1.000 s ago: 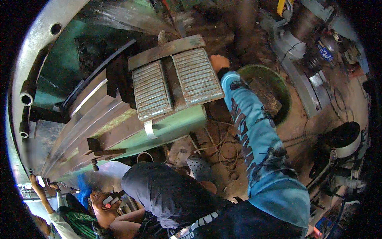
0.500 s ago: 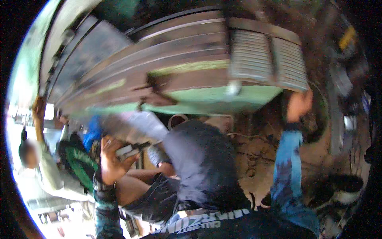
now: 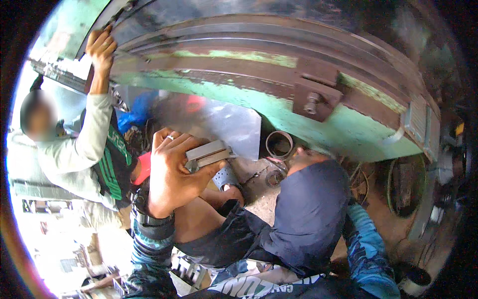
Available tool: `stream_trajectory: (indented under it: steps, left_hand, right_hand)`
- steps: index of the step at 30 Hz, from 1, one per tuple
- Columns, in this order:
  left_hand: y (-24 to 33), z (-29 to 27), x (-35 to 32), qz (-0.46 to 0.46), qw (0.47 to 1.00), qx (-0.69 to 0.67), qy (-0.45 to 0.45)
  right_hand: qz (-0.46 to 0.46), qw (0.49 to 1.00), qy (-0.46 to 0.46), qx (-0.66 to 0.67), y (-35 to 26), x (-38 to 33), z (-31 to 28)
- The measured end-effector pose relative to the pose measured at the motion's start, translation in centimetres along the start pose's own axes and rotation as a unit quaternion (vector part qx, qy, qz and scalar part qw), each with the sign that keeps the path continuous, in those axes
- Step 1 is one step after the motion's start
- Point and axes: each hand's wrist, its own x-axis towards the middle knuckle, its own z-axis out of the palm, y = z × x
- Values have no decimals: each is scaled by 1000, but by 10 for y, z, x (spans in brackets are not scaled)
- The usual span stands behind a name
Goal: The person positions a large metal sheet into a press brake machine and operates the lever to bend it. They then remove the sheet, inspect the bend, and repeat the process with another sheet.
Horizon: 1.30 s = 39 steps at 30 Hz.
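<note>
My left hand (image 3: pixel 172 172) is closed around a pair of small rectangular grey metal blocks (image 3: pixel 206 152), held between thumb and fingers above my bent leg. A ring and a wrist strap show on it. My right forearm (image 3: pixel 368 244), in a blue patterned sleeve, passes behind my raised dark-clad knee (image 3: pixel 311 209). Just beyond that knee part of my right hand (image 3: pixel 306 157) shows, blurred, so its fingers and anything in them cannot be made out. It is nearest to a round open pipe end (image 3: pixel 279 145) under the machine.
A long green-and-brown machine bed (image 3: pixel 199 82) spans the far side, with a bolted block (image 3: pixel 318 97) on its front and a ribbed cover (image 3: pixel 420 122) at right. At left, a co-worker (image 3: pixel 74 154) reaches up to the machine. A metal sheet (image 3: pixel 239 127) leans below it.
My right hand has left the ribbed cover and come down to beyond my knee. The view has swung, and my left hand still grips the metal blocks. The co-worker's raised hand now shows at the machine.
</note>
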Motion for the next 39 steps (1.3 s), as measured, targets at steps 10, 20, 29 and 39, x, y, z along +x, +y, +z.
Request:
stream_trajectory:
  steps: [10, 20, 29, 39]
  left_hand:
    - [-21, -7, -23, -27, 999, -4, 22]
    - [-23, 1, -32, -20, 995, 86, 43]
    - [-58, 31, -38, -141, 987, -80, -6]
    - [-37, 56, -14, -61, 984, -166, -26]
  right_hand:
    - [34, 996, -25, -77, -5, 52, 4]
    - [68, 982, 121, 126, 93, 12, 36]
    - [100, 826, 445, 331, 141, -132, 44]
    - [87, 626, 710, 311, 194, -138, 20]
